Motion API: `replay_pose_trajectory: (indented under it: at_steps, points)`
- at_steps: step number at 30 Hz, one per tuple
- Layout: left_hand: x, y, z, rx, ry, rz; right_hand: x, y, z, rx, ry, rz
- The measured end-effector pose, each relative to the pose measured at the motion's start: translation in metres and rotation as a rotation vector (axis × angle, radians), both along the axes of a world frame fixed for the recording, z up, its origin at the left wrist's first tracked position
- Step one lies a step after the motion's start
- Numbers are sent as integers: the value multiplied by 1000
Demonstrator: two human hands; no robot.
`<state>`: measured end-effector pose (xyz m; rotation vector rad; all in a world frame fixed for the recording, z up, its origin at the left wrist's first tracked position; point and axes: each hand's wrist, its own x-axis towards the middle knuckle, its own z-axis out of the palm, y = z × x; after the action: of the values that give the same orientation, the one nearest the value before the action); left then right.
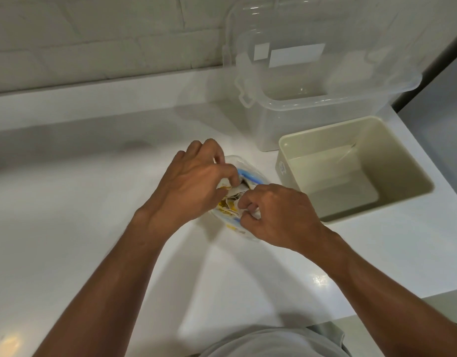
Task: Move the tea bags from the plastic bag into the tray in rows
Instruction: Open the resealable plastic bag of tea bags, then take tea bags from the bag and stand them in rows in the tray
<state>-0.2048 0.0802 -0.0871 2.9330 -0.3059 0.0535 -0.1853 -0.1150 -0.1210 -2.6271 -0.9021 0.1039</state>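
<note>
The white counter (93, 202) fills your view, running back to a pale tiled wall (93, 34). At the far right of it stands the big clear storage box (312, 106), its lid (325, 27) tipped up behind it against the wall. Just in front of that box, and almost touching it, sits the beige tray (392, 163), a deep rectangular tub with its open top facing you.

Both your forearms reach in from the bottom of the picture and meet at the middle of the counter, just left of the tray. Your left hand (196, 181) comes over from the left with its fingers curled down, thumb and forefinger pinching at the mouth of the plastic bag (248, 176). Whether they catch only the film or some paper too, you can't tell from here. Your right hand (276, 215) works the near side, knuckles up, fingers bent tight around a bit of white paper from the bundle.

The bag lies on the counter between and beneath your hands, mostly covered by them. Its blue zip strip shows on the tray side, and again as a short piece under your right fingers. Inside its opening sit the tea bags (231, 199), a crumpled cluster of white wrappers with yellow print, packed together in the gap between your two sets of fingertips.
</note>
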Motion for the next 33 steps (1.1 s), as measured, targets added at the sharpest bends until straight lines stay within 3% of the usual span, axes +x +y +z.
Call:
replay_pose_trajectory:
  at_steps: [4,7,15,24,33]
  points:
    - [-1,-8,-2,225,106,-68,2,2,-1,-66,-23,-20]
    - [0,-13,-9,257,145,-74,6,3,-2,-104,28,-28]
    - [7,-4,-24,114,140,-58,11,-1,-4,-21,40,-69]
    - [6,0,-24,-61,70,-43,22,-6,4,229,380,-267]
    - [5,-10,-15,-253,221,111,13,-8,4,565,758,-385]
